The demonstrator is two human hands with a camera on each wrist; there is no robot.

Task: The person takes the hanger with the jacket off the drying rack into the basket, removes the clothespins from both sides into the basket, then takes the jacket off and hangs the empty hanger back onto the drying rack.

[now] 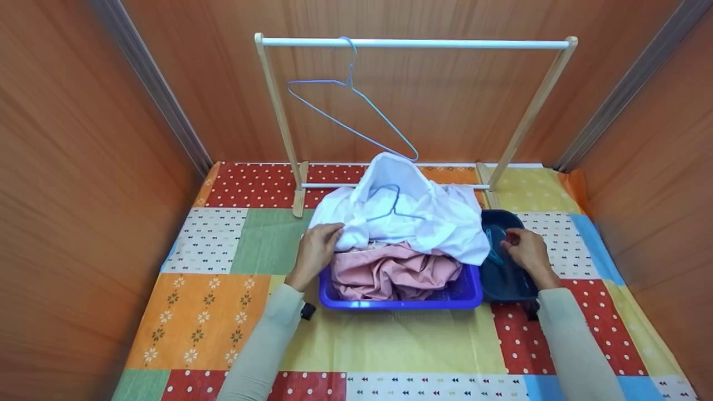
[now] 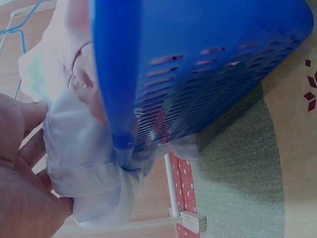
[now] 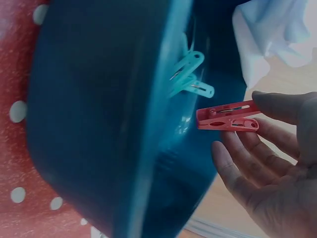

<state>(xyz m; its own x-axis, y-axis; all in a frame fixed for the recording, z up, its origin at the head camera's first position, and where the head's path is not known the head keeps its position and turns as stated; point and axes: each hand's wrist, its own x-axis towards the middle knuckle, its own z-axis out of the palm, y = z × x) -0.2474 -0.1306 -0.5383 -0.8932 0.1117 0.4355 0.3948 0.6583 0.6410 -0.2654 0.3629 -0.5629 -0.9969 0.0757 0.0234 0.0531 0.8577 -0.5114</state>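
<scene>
One red clothespin (image 3: 228, 116) in fingers (image 3: 237, 171), two hangers (image 1: 350, 82)

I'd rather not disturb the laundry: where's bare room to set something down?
Bare cloth lies in front of the basket, between the sleeves, and left of the left hand, toward the wall. Crowded: the basket, heaped with white garment and pink fabric, and the tub beside it, where the right hand holds a red clip.

No words, labels, brands or numbers are showing legibly in any view. The patchwork cloth (image 1: 161, 312) is carrying only printed patterns, and the basket (image 1: 401, 304), tub (image 1: 504, 284) and red clothespin (image 3: 229, 119) are displaying no readable lettering.
</scene>
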